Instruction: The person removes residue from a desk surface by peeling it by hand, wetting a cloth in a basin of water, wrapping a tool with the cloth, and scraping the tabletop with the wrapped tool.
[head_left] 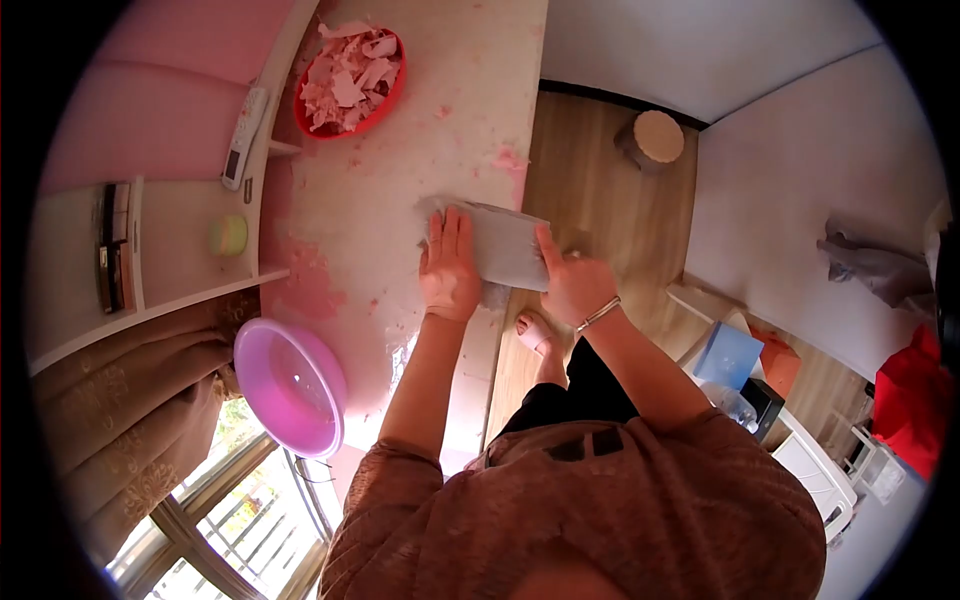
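Note:
A grey folded cloth [508, 245] lies across the worn desk top [400, 165], and its right end reaches past the desk edge. My left hand [450, 275] rests flat on the cloth's left part with the fingers stretched out. At the cloth's right end, my right hand [578, 287] grips the edge, the index finger lying along it and the other fingers curled out of sight. Pink patches and small scraps mark the desk around the cloth.
A red basin [401, 88] full of pink peeled scraps stands at the far end. On the left are a purple basin [335, 375], a shelf with a white remote control [243, 140] and a green round container [229, 235]. A round stool [658, 137] stands on the wooden floor.

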